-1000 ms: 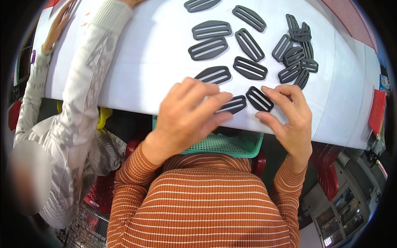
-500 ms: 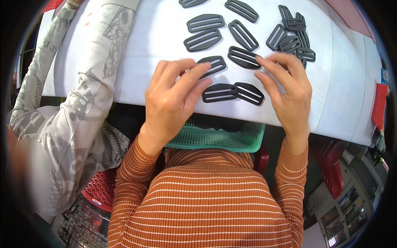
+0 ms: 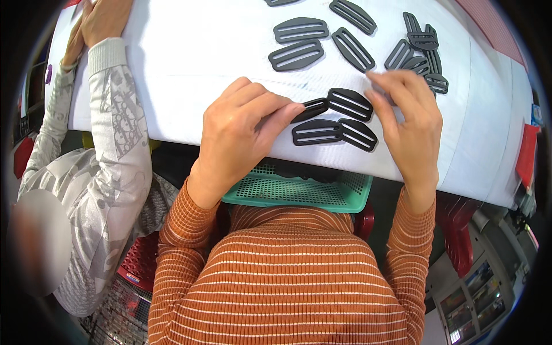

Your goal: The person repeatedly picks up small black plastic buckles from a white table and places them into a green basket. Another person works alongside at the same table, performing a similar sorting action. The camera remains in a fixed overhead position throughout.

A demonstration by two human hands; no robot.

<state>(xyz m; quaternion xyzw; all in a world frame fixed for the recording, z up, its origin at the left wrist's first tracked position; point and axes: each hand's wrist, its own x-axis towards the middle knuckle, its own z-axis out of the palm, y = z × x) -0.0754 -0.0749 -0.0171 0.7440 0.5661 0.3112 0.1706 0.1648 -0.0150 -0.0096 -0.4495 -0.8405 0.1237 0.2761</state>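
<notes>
A: Nearest the wearer, what appears?

B: A green basket [image 3: 299, 192] sits at the lap, tucked under the edge of the white table [image 3: 190, 63]. Its contents are hidden.

A: And the hands?

B: The left hand [image 3: 241, 129] rests on the table, fingers curled loosely, with its fingertips touching the end of one dark slotted buckle [image 3: 310, 108]; it pinches or pushes it, though a closed grasp cannot be confirmed. The right hand [image 3: 405, 115] lies flat with fingers spread, its fingertips on or just beside a second buckle [image 3: 349, 102]; it clasps nothing.

A: Where is the work?

B: Four buckles sit grouped between the hands near the table edge, two of them [image 3: 317, 132] [image 3: 357, 134] touching. This group looks sorted.

A: What is left?

B: Judging by the layout, much. Farther up lie several single buckles [image 3: 296, 54], and to the right a heap [image 3: 422, 54] of overlapping ones, untouched.

A: The surroundings?

B: At the left, another person in a grey patterned sleeve [image 3: 112, 115] works at the same table. Red stools [image 3: 460, 230] stand below.
</notes>
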